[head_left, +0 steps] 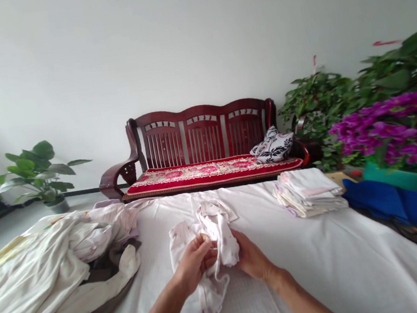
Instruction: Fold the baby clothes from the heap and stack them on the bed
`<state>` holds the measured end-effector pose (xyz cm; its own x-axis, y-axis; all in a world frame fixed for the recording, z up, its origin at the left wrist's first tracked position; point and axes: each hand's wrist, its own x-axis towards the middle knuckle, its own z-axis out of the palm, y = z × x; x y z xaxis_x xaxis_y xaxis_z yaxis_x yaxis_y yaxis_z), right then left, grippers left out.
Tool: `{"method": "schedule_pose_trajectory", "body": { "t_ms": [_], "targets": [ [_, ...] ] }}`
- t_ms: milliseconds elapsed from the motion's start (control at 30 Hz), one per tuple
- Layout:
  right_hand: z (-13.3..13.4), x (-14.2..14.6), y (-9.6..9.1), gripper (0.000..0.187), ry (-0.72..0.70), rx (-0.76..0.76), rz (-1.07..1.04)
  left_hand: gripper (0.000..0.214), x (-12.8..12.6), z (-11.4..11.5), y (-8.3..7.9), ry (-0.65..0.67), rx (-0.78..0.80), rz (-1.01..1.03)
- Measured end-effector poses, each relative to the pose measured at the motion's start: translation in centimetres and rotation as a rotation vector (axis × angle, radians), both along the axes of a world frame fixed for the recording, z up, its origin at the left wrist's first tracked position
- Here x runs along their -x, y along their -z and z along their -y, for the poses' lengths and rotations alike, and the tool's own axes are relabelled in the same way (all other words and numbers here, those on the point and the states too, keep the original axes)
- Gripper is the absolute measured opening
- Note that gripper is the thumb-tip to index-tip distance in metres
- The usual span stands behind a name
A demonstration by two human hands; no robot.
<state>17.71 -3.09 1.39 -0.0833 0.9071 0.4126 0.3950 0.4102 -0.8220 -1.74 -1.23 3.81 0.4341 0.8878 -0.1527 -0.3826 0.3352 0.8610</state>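
Note:
A small white garment [226, 242] with faint pinkish spots is bunched up between my two hands, over the white sheet [318, 259]. My left hand [195, 258] pinches its cloth on the left side, thumb on top and fingers curled. From the right, my right hand [252, 257] grips the garment, its fingertips hidden behind the cloth. Part of the garment droops below my left hand, and another part lies beyond on the sheet. I cannot tell what kind of garment it is.
On the left lies a loose heap of clothes [55, 269]. A folded stack of clothes [308, 193] sits at the back right, beside a blue cloth [384, 199] and purple flowers [397, 130]. Behind stands a wooden sofa [202, 137] with a patterned cushion [273, 144]. A potted plant [44, 170] is far left.

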Motion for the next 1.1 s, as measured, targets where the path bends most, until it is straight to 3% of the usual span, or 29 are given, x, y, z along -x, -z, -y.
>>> {"method": "schedule_pose_trajectory", "body": {
  "t_ms": [100, 167, 233, 333, 400, 500, 633, 733, 867, 967, 1100],
  "targets": [
    [0.0, 0.0, -0.4, 0.063, -0.143, 0.114, -0.220, 0.040, 0.0, -0.6, -0.4, -0.120, -0.242, -0.211],
    [0.1, -0.2, -0.7, 0.061, -0.174, 0.174, -0.313, 0.027, 0.4, -1.3, -1.3, -0.238, -0.532, -0.389],
    [0.3, -0.2, -1.0, 0.056, -0.173, 0.185, -0.346, 0.025, 1.0, -1.9, -2.7, -0.247, -0.865, -0.577],
    [0.9, 0.2, -1.6, 0.037, -0.199, 0.139, -0.314, 0.064, 1.9, -2.7, -5.1, 0.033, -1.251, -0.794],
    [1.3, 0.7, -1.9, 0.022, -0.237, 0.126, -0.296, 0.080, 2.2, -3.1, -6.2, 0.251, -1.367, -0.882],
    [1.5, 1.4, -2.1, 0.017, -0.270, 0.164, -0.289, 0.070, 2.4, -3.6, -6.6, 0.377, -1.402, -1.013],
    [0.5, 0.9, -0.9, 0.037, -0.173, 0.142, -0.294, 0.014, 3.5, -4.1, -6.3, 0.210, -1.388, -1.214],
    [-0.6, -0.2, 0.6, 0.059, -0.034, 0.092, -0.157, 0.014, 5.1, -4.3, -6.6, 0.034, -1.401, -1.248],
    [-2.1, -0.8, 1.4, 0.072, 0.025, 0.026, 0.101, 0.016, 6.8, -4.2, -7.3, -0.066, -1.354, -1.047],
    [-3.7, 0.1, 1.2, 0.066, -0.001, -0.013, 0.208, 0.016, 6.9, -4.0, -7.4, -0.096, -1.261, -0.863],
    [-6.6, 1.9, 1.1, 0.029, 0.009, -0.023, 0.045, 0.016, 7.2, -3.8, -7.4, -0.136, -1.201, -0.770]
  ]
}}
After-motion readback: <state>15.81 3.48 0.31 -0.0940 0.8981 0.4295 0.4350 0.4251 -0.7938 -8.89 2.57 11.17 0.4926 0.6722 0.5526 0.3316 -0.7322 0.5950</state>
